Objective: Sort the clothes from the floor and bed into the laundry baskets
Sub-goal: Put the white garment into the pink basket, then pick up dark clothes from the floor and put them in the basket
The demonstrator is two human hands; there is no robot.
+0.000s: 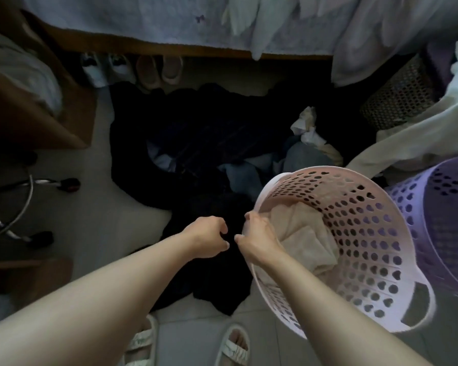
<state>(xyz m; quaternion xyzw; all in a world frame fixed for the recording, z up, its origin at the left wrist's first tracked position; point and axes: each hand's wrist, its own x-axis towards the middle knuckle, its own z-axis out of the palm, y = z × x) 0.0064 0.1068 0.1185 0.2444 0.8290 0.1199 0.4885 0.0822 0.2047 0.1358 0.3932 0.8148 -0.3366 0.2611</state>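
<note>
A big pile of dark clothes (196, 143) covers the floor in front of the bed (143, 22). My left hand (209, 236) is closed on a fold of black cloth at the pile's near end. Beside it, my right hand (257, 236) pinches the same dark cloth, just over the rim of the pink laundry basket (368, 233). That basket tilts toward me and holds a beige garment (302, 233). A purple basket (434, 207) stands to its right. Blue denim pieces (243, 175) and a crumpled white cloth (307, 122) lie in the pile.
A brown woven basket (397, 93) with a white garment (421, 136) draped over it stands far right. Shoes (156, 72) sit under the bed. A chair base (24, 202) and wooden furniture (37, 114) crowd the left. My sandalled feet (143, 339) are at the bottom edge.
</note>
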